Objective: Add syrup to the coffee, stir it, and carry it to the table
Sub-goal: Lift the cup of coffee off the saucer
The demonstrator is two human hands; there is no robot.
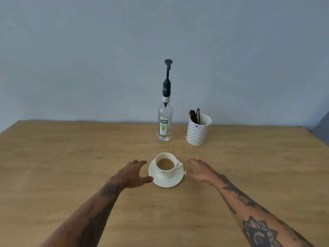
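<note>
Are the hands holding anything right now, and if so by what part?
Nothing is lifted. Both open hands flank the saucer: the left hand has its thumb at the rim, the right hand is at the opposite rim; firm contact cannot be told.

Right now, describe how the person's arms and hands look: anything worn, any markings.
Both forearms are bare, with no sleeves, gloves, watch or rings visible. The left hand leads back to a forearm with dark, blurry tattoos near the wrist and further down. The right hand leads to a forearm with dark tattoo patches and a large geometric, star-like design nearest the camera.
</note>
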